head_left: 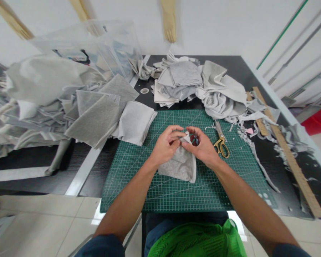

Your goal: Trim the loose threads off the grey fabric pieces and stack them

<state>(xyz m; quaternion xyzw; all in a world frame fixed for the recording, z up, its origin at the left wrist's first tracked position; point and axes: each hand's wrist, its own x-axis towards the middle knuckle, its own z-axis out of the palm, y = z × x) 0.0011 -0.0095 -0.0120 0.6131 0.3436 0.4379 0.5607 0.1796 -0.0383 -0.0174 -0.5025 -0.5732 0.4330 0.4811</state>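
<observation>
A small piece of grey fabric (pixel 178 167) hangs from my fingers over the green cutting mat (pixel 131 185). My left hand (pixel 167 144) pinches its upper edge from the left. From the other side my right hand (pixel 200 144) grips the top corner, where the cloth is bunched up. A small dark bluish tool (pixel 195 139) shows among the right fingers; most of it is hidden, so its kind is unclear. Just right of that hand, gold-handled scissors (pixel 221 142) lie on the mat, slightly open.
Piled grey fabric pieces (pixel 96 114) cover the left side, with a folded light piece (pixel 136 121) overlapping the mat. More folded cloth (pixel 182 76) is stacked behind. A wooden ruler (pixel 289 153) and scraps lie at right. A clear plastic box (pixel 117 46) stands at back left.
</observation>
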